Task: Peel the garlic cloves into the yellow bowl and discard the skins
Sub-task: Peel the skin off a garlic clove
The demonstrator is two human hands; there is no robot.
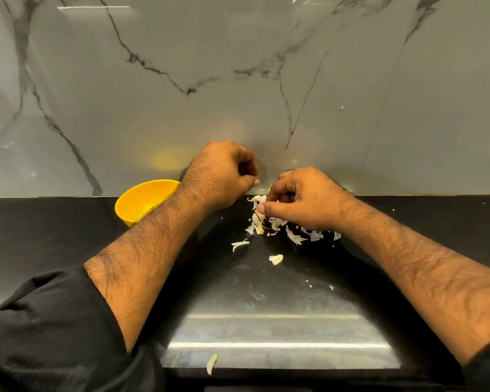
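Down at the frame's bottom edge, one skin scrap (212, 363) sits at the tabletop (266, 329) lip, likely to drop. Mid-frame, right hand (300, 198) pinches papery garlic skins (277, 222); left hand (224, 176) is clenched, contents hidden. Yellow bowl (142, 202) waits left, against the marble wall (238, 80); loose flakes could scatter across glossy black stone.

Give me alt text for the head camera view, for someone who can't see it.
Two bare hands work over a pile of papery garlic skins on a black countertop; the right hand pinches a piece, the left hand is curled just beside it. A yellow bowl sits at left against a marble wall.
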